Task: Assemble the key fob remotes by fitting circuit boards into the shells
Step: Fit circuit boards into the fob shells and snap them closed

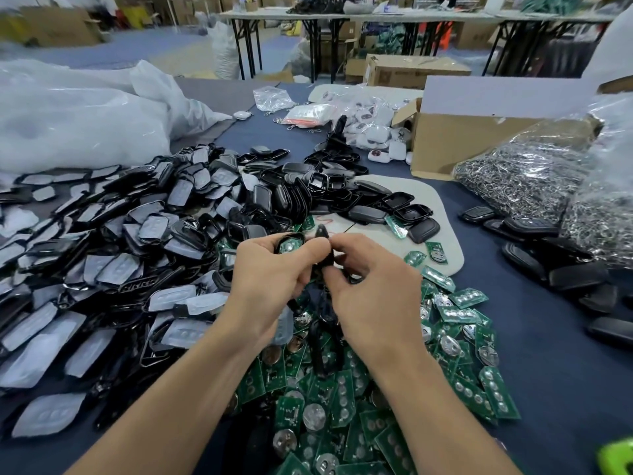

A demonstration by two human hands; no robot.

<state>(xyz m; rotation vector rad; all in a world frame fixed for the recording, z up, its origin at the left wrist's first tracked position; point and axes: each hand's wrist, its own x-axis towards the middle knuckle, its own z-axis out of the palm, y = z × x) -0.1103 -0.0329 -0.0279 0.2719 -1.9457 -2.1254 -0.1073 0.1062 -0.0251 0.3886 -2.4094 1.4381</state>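
Left hand (270,279) curled round a black shell (292,236) with a green board (289,247) inside, right hand (373,296) pinching a second black piece (322,232), hands touching, over the pile of green boards (342,406)

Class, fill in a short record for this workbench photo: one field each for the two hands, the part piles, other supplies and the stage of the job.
Left hand: grips open shell holding a green board
Right hand: pinches a black cover piece
Near pile: loose circuit boards
Left pile: shells with grey button pads
Right side: bag of metal rings, cardboard box
Stage: shell seemingly not yet closed
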